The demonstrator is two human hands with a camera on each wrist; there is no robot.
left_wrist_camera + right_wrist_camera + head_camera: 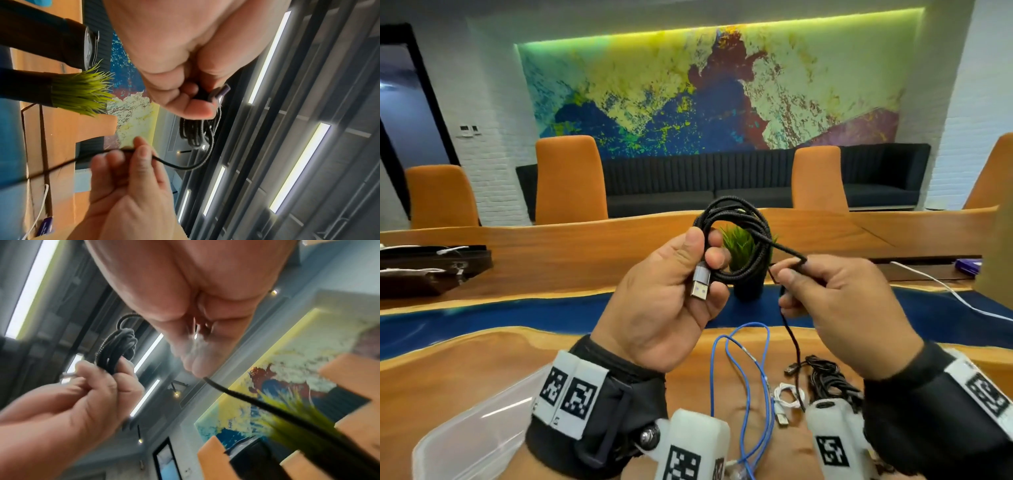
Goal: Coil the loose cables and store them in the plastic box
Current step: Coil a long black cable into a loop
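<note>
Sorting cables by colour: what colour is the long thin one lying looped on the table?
Blue, clearest in the head view.

The plastic box (pixel 476 421) is cut off by the near left edge, the right wrist view is blurred, and the left hand (pixel 671 301) hides part of the black cable (pixel 739 240).

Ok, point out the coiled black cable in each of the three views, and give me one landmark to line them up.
Head: the coiled black cable sits at centre, held up by the left hand.
Left wrist: its loops hang at centre, just beyond the left thumb.
Right wrist: the blurred bundle is at centre-left, above the left hand's fingers.
Shared landmark: the green potted plant.
</note>
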